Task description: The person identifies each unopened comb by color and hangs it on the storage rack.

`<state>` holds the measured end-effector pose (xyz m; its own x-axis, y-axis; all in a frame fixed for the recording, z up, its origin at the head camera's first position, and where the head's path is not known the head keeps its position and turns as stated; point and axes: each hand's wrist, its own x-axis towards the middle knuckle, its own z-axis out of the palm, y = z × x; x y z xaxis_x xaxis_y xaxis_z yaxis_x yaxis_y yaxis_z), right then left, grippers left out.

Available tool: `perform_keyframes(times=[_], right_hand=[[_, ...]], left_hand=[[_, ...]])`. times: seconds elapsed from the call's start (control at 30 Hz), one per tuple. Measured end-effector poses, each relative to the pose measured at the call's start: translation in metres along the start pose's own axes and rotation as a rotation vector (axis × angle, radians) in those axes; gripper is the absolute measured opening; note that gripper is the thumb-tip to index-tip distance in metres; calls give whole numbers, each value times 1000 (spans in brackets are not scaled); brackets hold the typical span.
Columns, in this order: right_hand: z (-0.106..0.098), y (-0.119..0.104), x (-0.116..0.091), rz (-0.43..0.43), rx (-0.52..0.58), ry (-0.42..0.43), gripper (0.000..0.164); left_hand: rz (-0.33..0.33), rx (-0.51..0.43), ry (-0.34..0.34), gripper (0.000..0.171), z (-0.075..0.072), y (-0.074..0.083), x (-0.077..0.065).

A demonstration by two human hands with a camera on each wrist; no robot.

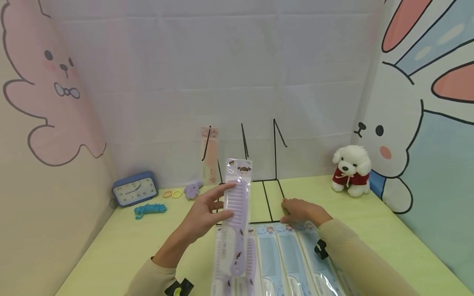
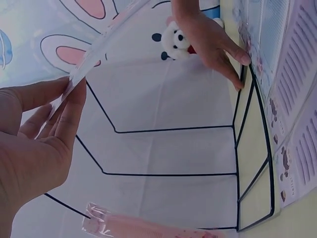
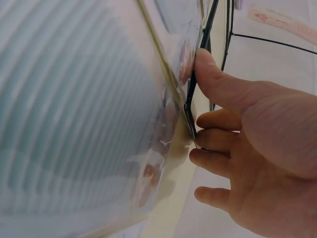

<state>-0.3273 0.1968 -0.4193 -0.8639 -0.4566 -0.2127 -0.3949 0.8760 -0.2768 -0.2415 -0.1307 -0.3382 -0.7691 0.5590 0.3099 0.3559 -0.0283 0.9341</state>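
My left hand (image 1: 203,210) pinches a purple comb (image 1: 237,242) in a clear package between thumb and fingers. It holds the comb upright in front of a black wire display rack (image 1: 275,152). In the left wrist view the package (image 2: 77,74) shows almost edge-on. My right hand (image 1: 303,211) grips the right front of the rack's base, thumb and fingers on either side of the wire (image 3: 190,84). A packaged pink comb (image 1: 210,160) hangs from the rack's left hook. The middle and right hooks carry nothing.
Packaged blue combs (image 1: 289,255) and purple combs (image 1: 252,259) lie in a row before the rack. At left are a blue clock (image 1: 135,189), teal cord (image 1: 149,210), hair rings (image 1: 177,194) and a small purple plush (image 1: 192,190). A white toy dog (image 1: 352,170) sits at right.
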Motion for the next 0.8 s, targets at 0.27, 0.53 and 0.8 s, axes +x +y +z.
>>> perform_keyframes(times=[0.27,0.53,0.8], right_hand=[[5,0,-1,52,-8,-30,53],[-2,1,1,63,-2,-23,42],[0,-1,0,60,-4,-13,38]], left_hand=[[44,-51,4,68,10,-2,6],[41,-79,28,69,13,3,13],[6,-33,27,70,13,-1,19]])
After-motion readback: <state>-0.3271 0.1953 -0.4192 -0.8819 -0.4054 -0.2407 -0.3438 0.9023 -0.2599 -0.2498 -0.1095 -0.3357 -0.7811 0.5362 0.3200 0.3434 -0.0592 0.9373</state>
